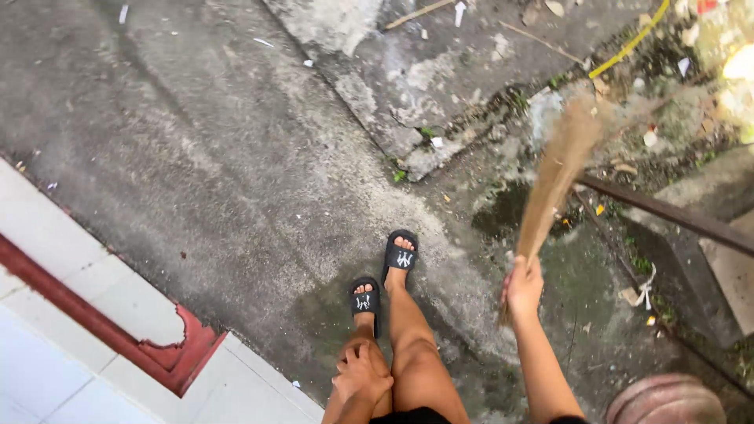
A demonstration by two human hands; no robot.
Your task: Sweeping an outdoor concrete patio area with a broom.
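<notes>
Damp cracked concrete (236, 157) lay under us. Our right hand (523, 286) was clenched round a stick broom (554, 184), bristles blurred over litter by a rusty bar (667, 212). Left hand (360, 377) rested loosely curled on the knee. 2 black sandals (383, 276); round pinkish container (664, 400) nearby, contents hidden.

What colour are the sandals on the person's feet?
Black, with a small white mark on each strap. The sandals show plainly in the head view.

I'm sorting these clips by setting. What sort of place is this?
Likely an outdoor yard beside a house: cracked, stained concrete ground strewn with litter, a tiled step, and a stick broom in the right hand.
</notes>
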